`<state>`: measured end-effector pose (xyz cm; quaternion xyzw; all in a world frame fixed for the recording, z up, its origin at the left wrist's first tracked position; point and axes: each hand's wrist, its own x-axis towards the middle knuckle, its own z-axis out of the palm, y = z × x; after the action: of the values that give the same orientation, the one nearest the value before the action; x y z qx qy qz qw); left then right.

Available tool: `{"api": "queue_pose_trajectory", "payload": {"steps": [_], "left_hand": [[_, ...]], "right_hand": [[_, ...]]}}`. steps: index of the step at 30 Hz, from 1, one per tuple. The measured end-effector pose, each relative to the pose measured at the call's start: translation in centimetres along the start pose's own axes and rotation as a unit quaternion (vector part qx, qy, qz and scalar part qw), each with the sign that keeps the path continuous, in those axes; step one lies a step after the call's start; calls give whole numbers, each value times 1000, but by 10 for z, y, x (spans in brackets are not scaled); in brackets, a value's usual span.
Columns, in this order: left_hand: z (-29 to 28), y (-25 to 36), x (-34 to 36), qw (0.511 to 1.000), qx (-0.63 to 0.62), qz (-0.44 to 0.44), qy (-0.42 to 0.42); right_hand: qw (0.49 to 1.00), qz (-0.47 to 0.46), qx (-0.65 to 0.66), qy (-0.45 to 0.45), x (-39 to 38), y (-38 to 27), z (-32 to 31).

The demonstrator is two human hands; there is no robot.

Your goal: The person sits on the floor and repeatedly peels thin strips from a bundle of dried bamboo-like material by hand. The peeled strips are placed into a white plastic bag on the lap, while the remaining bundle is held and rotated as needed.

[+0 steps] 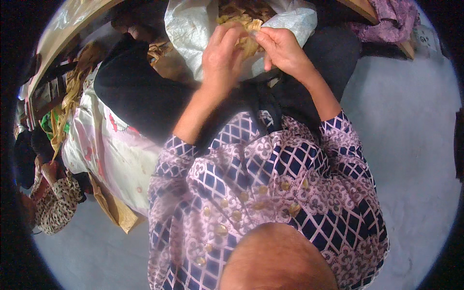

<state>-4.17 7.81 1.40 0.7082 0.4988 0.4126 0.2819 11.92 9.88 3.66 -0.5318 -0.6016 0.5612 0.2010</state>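
Over a white woven sack (186,34), both hands meet close together in front of my body. My right hand (282,48) is closed, thumb against fingers, pinching a yellow-brown dried leaf (248,47) by its pale upper end. On the other side of the leaf is my left hand (223,54), its fingers bent in toward it; it is slightly blurred and its fingertips are partly hidden. More dried brown leaves (246,8) show in the mouth of the sack, beyond my hands.
Left of me lies a white cloth with pink and red prints (108,140), beside a flattened brown cardboard piece (116,205). Long dried strips (72,99) hang at far left. Another person's spotted sleeve (58,205) appears there. A purple cloth (391,21) lies at upper right.
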Motion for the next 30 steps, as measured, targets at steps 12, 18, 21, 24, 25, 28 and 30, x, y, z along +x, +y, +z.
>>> {"api": "queue_pose_trajectory", "payload": {"steps": [12,18,21,24,25,28,30], "left_hand": [[-24,4,7,986,-49,-108,-115],[-20,-16,9,871,-359,-325,-86],[-16,-13,4,932,-232,-250,-121],[-11,-11,-3,976,-135,-139,-104],[-10,-9,-4,984,-112,-107,-91],[-11,-3,-4,995,-38,-51,-77],[-12,1,-3,997,26,-11,-73]], "right_hand": [[979,-26,197,34,-12,-5,17],[985,-78,138,68,-6,5,22],[972,-95,208,46,2,27,15],[964,-79,255,6,-1,25,15],[952,-32,306,-5,-3,24,14],[902,61,426,-20,-9,22,15],[879,58,474,-3,-11,19,21]]}}
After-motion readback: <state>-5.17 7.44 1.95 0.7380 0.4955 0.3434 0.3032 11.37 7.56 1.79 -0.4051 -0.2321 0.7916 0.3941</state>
